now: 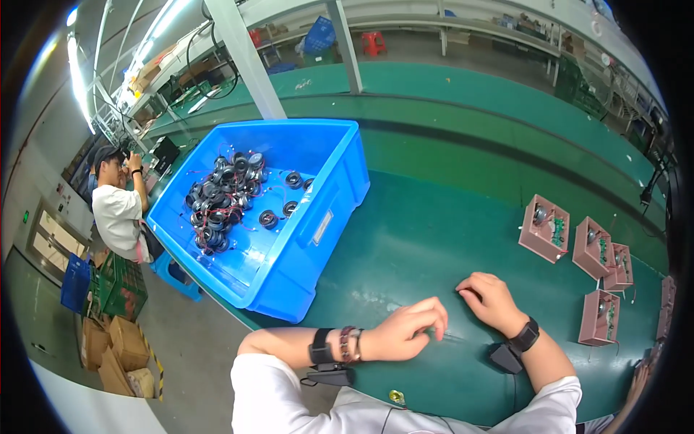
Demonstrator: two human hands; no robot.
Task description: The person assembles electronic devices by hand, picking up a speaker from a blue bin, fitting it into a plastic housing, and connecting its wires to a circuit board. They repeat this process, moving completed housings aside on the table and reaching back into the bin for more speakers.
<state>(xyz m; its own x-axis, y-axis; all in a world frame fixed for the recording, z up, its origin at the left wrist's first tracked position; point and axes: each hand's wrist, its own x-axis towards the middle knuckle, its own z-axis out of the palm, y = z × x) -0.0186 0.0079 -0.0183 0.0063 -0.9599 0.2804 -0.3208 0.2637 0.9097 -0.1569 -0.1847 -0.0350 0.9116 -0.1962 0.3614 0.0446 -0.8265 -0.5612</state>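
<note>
Over the green table (405, 239), my left hand (408, 329) is loosely bent, thumb and fingers apart, with nothing visible in it. Just to its right, my right hand (495, 300) rests near the tabletop with fingers curled in; what they may enclose is hidden. The two hands do not touch. Ahead and to the left stands a large blue bin (336, 192). Inside lies a heap of small round black speakers (220, 195) with red wires, and a few sit apart from it. To the right are several pink open boxes (533, 242), each with a round speaker and green circuit board.
A small yellow-green item (396, 396) lies by the near table edge. At left a person (119, 202) in a white shirt stands by the line. Another person's hand (637, 383) shows at the far right edge. Cardboard boxes (129, 343) and a green crate (121, 286) stand on the floor.
</note>
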